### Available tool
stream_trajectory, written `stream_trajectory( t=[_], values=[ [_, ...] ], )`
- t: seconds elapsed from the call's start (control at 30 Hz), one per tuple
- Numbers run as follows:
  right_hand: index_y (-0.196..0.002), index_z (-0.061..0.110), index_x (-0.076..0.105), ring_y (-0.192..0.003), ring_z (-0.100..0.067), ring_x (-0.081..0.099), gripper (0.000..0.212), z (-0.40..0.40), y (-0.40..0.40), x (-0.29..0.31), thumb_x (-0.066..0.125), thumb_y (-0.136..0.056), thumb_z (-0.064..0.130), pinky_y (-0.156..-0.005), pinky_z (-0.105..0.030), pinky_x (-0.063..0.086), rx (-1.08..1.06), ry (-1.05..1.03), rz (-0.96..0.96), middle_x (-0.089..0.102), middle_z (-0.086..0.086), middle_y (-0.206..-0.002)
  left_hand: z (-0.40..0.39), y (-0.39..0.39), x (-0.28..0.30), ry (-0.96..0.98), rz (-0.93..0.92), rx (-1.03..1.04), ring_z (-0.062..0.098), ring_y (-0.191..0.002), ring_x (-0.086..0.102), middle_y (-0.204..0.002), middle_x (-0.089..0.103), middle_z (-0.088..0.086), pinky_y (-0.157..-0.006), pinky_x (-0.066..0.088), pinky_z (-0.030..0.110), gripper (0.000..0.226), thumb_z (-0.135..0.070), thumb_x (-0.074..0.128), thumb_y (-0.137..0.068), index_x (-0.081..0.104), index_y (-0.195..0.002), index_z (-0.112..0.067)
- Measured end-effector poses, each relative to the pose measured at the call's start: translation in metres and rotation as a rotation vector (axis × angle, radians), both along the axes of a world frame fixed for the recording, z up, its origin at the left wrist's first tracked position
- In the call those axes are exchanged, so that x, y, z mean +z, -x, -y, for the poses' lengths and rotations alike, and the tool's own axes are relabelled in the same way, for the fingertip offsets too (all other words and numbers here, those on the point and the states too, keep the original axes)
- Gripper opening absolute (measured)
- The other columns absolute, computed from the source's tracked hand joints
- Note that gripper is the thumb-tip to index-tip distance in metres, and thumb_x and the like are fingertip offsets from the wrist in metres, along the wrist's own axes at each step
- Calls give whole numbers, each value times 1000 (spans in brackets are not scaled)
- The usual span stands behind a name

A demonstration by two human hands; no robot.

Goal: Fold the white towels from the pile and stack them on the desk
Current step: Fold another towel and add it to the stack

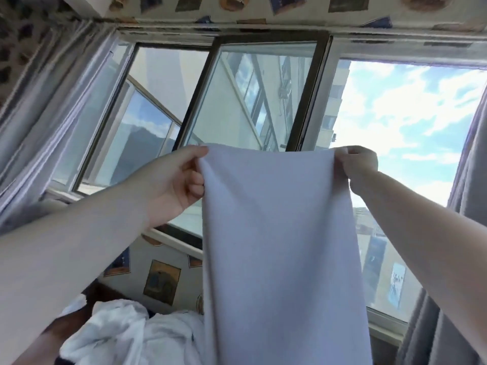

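Observation:
A white towel [274, 233] hangs full length in front of me, held up before the window. My left hand [176, 177] pinches its top left corner and my right hand [355, 162] pinches its top right corner, both arms stretched forward and up. The towel's lower end runs out of the bottom of the view. Below left lies the pile of crumpled white towels [126, 335] on the dark wooden desk [66, 330], part of it hidden behind the hanging towel.
A large window [253, 101] with dark frames fills the view ahead. Grey curtains hang at the left [39, 122] and the right [469, 180]. Small pictures [162, 281] hang on the wall under the sill.

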State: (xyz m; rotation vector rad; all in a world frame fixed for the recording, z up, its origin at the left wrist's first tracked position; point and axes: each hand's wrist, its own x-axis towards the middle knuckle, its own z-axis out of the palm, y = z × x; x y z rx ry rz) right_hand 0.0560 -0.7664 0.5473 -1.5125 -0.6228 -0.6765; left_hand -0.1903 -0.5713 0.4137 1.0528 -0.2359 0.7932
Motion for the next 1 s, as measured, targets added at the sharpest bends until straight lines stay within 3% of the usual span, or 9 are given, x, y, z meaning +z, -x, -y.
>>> stream_trajectory(
  t=[0.17,0.23,0.33,0.43,0.47,0.53,0.67,0.87,1.0],
  values=[
    [-85,18,67,-68,-23,55,12,-128,-5,-89,57,-91,15,-59,-27,43,24,359,-28,60,-6,-80,-30,16,-135,332,-160,236,4,-31,36,-44,41,-7,-32,30,13,10,-19,54,-95,57,-88,-13],
    [-96,12,67,-80,-22,54,15,-172,-5,-165,52,-93,11,-63,-28,42,54,585,-100,58,-11,-87,-42,27,-220,491,-292,376,5,-35,42,-48,47,-6,-36,37,15,10,-20,59,-93,62,-85,-14],
    [-90,9,64,-81,-22,53,16,-221,2,-297,48,-92,7,-64,-28,38,96,882,-242,57,-12,-87,-60,45,-341,642,-546,558,10,-39,46,-47,52,-3,-47,40,26,17,-18,62,-93,61,-76,-14],
    [-101,5,70,-79,-26,61,24,-264,15,-404,48,-91,10,-66,-30,45,114,1052,-323,64,-8,-87,-97,63,-428,687,-798,697,21,-51,46,-61,52,8,-54,42,29,23,-21,62,-94,56,-73,-12],
    [-103,8,69,-73,-19,59,22,-281,19,-428,51,-92,14,-66,-28,47,132,1080,-346,62,-3,-82,-115,69,-445,671,-854,725,23,-53,47,-66,53,10,-55,43,29,23,-22,62,-94,57,-75,-10],
    [-102,12,66,-62,-9,47,16,-319,30,-458,54,-93,18,-63,-17,44,158,1101,-378,55,2,-77,-154,84,-469,598,-950,775,27,-55,50,-70,56,12,-57,45,31,21,-24,60,-95,61,-81,-9],
    [-114,4,66,-85,-23,59,25,-403,54,-480,56,-93,12,-88,-37,53,233,1056,-451,63,-9,-95,-236,115,-489,417,-1067,820,28,-61,57,-74,62,12,-59,48,35,15,-26,55,-96,63,-90,-14],
    [-103,13,67,-86,-20,58,15,-497,81,-494,58,-92,12,-89,-36,53,217,1003,-473,64,-8,-96,-345,151,-497,226,-1167,718,22,-55,54,-52,57,5,-55,48,30,14,-18,59,-93,67,-85,-26],
    [-95,17,62,-88,-21,59,8,-530,85,-507,57,-92,11,-91,-37,53,201,1028,-481,65,-9,-98,-382,155,-509,207,-1234,668,21,-55,55,-57,58,8,-50,47,27,8,-17,59,-93,66,-92,-20]
  ],
)
